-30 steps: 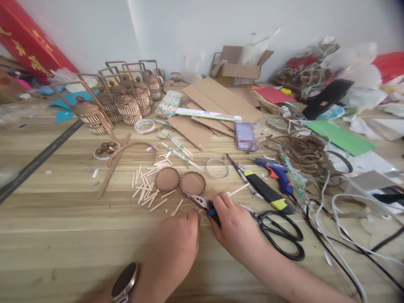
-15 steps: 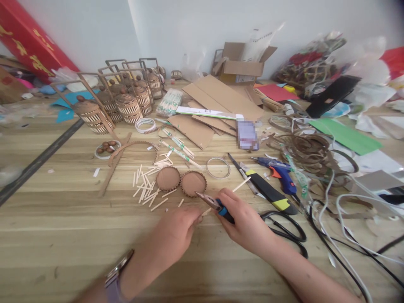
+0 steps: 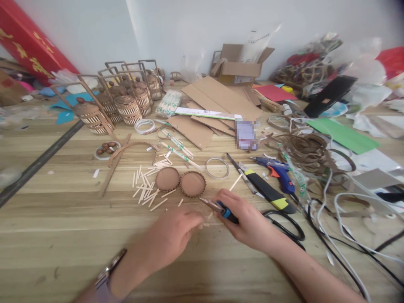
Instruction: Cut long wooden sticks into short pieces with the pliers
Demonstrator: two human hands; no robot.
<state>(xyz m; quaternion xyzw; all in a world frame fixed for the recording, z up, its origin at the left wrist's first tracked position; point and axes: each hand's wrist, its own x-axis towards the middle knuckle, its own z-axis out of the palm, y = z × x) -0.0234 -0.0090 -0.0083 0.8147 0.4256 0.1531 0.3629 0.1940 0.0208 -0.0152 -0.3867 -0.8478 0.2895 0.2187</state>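
Note:
My right hand (image 3: 248,219) is closed around pliers (image 3: 216,205) with blue and black handles, their jaws pointing left. A thin wooden stick (image 3: 236,181) pokes out above that hand, and its lower part is hidden. My left hand (image 3: 173,229) is beside the plier jaws, fingertips pinched on what looks like a short wooden stick (image 3: 205,225), blurred by motion. Just beyond are two round brown trays, one on the left (image 3: 167,179) and one on the right (image 3: 192,184), with notched rims. Short cut sticks (image 3: 145,185) lie scattered left of them.
Black-handled scissors (image 3: 285,225), a black and yellow cutter (image 3: 268,191) and a blue glue gun (image 3: 279,168) lie at right, near cables and coiled brown strips (image 3: 306,145). Small bamboo lanterns (image 3: 128,108) stand at back left. Cardboard sheets (image 3: 221,99) lie behind.
My left hand has shifted slightly left and down, away from the pliers. The plier tips have dropped off the right tray's rim, and the stick above my right hand stands more steeply.

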